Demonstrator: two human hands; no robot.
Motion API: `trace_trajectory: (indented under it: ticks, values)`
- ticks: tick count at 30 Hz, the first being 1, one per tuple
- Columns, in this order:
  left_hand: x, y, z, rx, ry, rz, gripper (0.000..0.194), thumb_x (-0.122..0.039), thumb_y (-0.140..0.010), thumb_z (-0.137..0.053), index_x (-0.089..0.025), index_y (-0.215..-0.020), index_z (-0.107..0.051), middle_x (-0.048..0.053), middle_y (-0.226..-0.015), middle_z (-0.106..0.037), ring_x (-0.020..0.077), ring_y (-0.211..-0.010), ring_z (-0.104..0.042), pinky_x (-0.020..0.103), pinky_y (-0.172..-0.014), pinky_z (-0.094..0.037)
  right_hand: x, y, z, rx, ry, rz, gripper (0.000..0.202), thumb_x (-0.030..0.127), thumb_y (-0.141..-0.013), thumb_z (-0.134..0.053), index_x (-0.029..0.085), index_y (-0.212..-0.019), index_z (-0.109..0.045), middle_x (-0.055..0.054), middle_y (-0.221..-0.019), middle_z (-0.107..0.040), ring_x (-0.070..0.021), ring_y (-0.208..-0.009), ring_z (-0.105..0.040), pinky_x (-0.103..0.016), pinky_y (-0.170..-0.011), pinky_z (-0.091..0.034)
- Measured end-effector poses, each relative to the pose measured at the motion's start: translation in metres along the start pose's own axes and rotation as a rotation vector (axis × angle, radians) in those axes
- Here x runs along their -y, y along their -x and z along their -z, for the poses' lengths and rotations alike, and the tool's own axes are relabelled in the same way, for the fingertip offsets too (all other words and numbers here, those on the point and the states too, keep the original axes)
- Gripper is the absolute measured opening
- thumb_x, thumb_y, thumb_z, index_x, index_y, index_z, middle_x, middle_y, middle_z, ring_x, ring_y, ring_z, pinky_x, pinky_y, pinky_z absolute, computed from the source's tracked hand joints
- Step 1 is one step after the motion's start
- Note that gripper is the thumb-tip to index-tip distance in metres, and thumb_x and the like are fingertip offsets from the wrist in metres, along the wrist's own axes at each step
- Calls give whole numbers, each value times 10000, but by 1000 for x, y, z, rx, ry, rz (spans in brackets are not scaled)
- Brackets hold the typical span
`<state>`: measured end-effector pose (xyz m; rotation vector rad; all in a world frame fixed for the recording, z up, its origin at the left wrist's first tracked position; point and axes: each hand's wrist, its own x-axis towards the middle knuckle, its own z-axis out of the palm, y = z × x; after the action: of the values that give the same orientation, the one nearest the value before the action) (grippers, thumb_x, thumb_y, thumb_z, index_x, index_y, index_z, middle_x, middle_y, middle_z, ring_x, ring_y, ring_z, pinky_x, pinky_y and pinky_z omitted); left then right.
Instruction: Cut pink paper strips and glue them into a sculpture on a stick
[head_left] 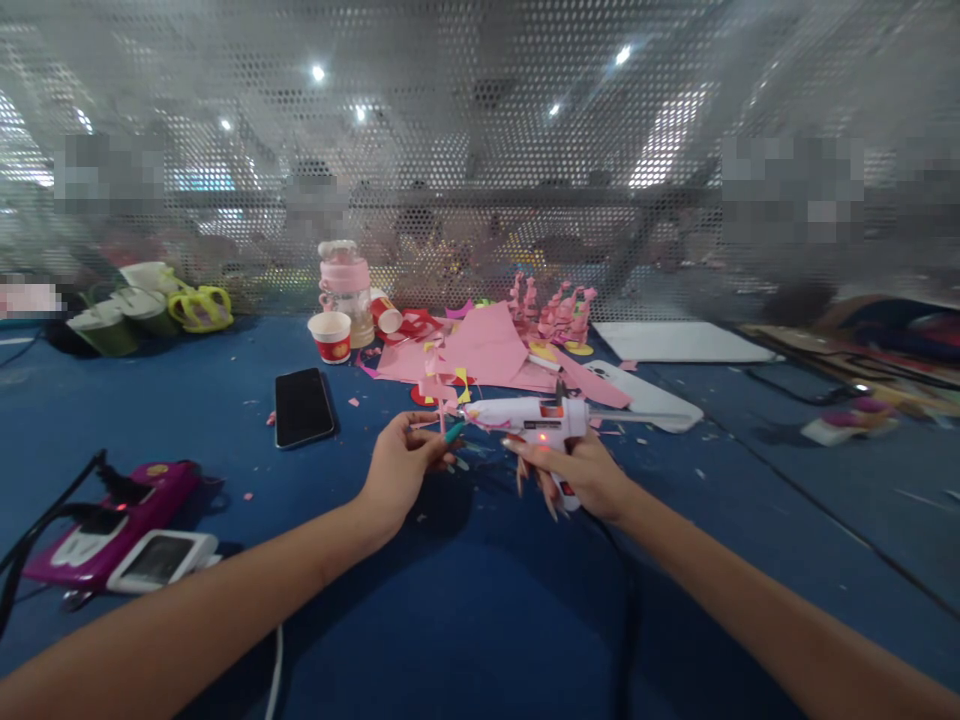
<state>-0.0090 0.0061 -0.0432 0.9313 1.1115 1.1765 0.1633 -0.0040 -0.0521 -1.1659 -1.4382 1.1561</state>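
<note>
My right hand (581, 468) is wrapped round the handle of a white hot glue gun (517, 412), with a clear glue stick (637, 417) sticking out of its back end. A small red light glows on its side. The nozzle points left, close to my left hand (409, 460). Between the fingertips of that hand is pinched a small pink paper piece (441, 395) standing upright. Whether the nozzle touches the paper I cannot tell. Behind both hands lie pink paper sheets (487, 345) and scraps. Small pink paper figures (559, 312) stand on the far side.
A phone (304, 408), a paper cup (331, 337) and a pink-lidded bottle (346, 290) stand left of centre. A magenta power strip (124, 525) with black cables and a white device (163, 560) lie at near left. A perforated metal screen (480, 150) rises behind the blue table (480, 620).
</note>
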Motion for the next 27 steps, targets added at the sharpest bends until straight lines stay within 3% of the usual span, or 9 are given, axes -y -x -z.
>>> trace_trajectory:
  ticks: [8, 20, 27]
  values:
    - [2, -1, 2, 16, -7, -13, 251, -144, -604, -691, -139, -779, -510, -52, -471, -581, 67, -426, -549, 170, -470, -435, 6, 0, 0, 6, 26, -30, 302, 403, -582, -662, 177, -487, -487, 58, -277, -431, -86, -213, -394, -200, -242, -359]
    - [2, -1, 1, 20, -4, -11, 197, -89, -653, -633, -130, -789, -497, -38, -486, -595, 62, -428, -545, 168, -476, -437, -3, -1, 2, 30, 3, -14, 275, 361, -597, -654, 174, -469, -498, 56, -265, -430, -81, -203, -382, -191, -231, -333]
    - [2, -2, 2, 17, 0, -10, 186, -83, -662, -625, -132, -787, -495, -27, -506, -613, 60, -427, -547, 161, -467, -431, 8, 1, 2, 62, 38, -63, 273, 345, -584, -661, 172, -449, -498, 52, -265, -437, -67, -209, -379, -170, -232, -316]
